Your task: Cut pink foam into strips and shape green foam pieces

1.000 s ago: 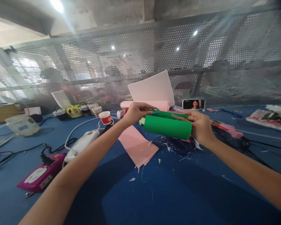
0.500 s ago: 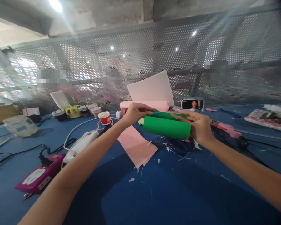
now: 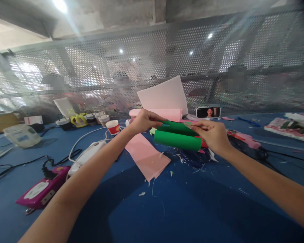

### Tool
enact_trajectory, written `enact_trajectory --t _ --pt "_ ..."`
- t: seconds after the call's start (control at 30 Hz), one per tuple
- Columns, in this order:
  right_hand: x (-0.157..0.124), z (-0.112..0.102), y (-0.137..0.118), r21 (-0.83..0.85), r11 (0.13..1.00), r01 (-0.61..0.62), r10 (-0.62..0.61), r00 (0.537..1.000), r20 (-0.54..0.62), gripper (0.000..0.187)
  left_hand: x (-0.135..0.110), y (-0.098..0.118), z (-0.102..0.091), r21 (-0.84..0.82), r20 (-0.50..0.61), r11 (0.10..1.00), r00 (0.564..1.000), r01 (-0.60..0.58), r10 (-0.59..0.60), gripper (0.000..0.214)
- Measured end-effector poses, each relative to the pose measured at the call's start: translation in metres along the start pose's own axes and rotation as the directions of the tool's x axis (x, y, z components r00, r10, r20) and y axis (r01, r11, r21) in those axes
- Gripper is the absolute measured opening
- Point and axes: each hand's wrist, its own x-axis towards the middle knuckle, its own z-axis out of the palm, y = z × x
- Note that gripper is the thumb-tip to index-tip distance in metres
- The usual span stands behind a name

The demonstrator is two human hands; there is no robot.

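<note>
Both hands hold a curled green sheet (image 3: 177, 139) above the blue table (image 3: 182, 209). My left hand (image 3: 143, 120) pinches the sheet's upper left edge with fingers closed. My right hand (image 3: 212, 135) grips the right end, thumb and fingers pressed on the top edge. A loose pink strip (image 3: 147, 157) lies flat on the table just below and left of the green sheet. Behind the hands lie a pink roll (image 3: 167, 114) and a white sheet (image 3: 164, 95) propped upright.
Small paper scraps are scattered under the hands. A white cabled device (image 3: 87, 154) and a magenta device (image 3: 44, 187) sit at left, near a red paper cup (image 3: 113, 127). A phone (image 3: 208, 112) leans on the perforated metal screen (image 3: 152, 67). A pink glue gun (image 3: 245, 139) with black cables lies at right.
The green sheet has been rolled tighter and now looks slimmer, showing more of its upper flap. My right hand has shifted slightly left along its top edge.
</note>
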Motion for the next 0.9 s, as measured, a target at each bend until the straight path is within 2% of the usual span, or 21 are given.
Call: enact_trajectory --t 0.13,0.23,0.33,0.4,0.47,0.53,0.6,0.7,0.8,0.9 --pt "0.001 -0.001 0.003 -0.103 0.991 0.082 -0.078 0.996 0.047 0.028 -0.001 0.005 -0.005 0.217 0.058 0.975 0.998 -0.045 0.034 0.026" --pt "0.001 -0.003 0.002 -0.307 0.930 0.202 -0.158 0.974 0.163 0.020 0.000 0.010 -0.006 0.410 0.169 0.898 0.981 -0.160 0.098 0.028" --pt "0.000 -0.004 -0.004 -0.549 0.754 0.359 -0.200 0.923 0.329 0.013 -0.002 0.019 -0.006 0.537 0.245 0.798 0.956 -0.275 0.165 0.025" --pt "-0.001 -0.002 -0.011 -0.675 0.611 0.413 -0.171 0.902 0.397 0.016 -0.005 0.028 -0.004 0.600 0.302 0.721 0.933 -0.347 0.198 0.028" --pt "-0.003 0.001 -0.019 -0.751 0.498 0.433 -0.115 0.891 0.438 0.020 -0.009 0.037 0.001 0.661 0.379 0.621 0.901 -0.422 0.208 0.033" --pt "-0.005 0.004 -0.026 -0.774 0.439 0.457 -0.073 0.877 0.476 0.021 -0.013 0.045 0.007 0.707 0.452 0.511 0.868 -0.488 0.204 0.037" --pt "-0.007 0.008 -0.032 -0.772 0.421 0.476 -0.062 0.864 0.500 0.025 -0.018 0.052 0.014 0.725 0.496 0.438 0.844 -0.532 0.205 0.037" --pt "-0.009 0.012 -0.034 -0.764 0.416 0.493 -0.105 0.861 0.498 0.034 -0.024 0.061 0.019 0.733 0.518 0.388 0.828 -0.558 0.213 0.032" --pt "-0.012 0.015 -0.031 -0.733 0.416 0.538 -0.137 0.834 0.535 0.040 -0.030 0.069 0.019 0.740 0.522 0.366 0.825 -0.564 0.217 0.028" --pt "-0.012 0.016 -0.029 -0.674 0.476 0.564 -0.117 0.801 0.588 0.032 -0.035 0.072 0.018 0.739 0.499 0.381 0.831 -0.556 0.245 0.028"
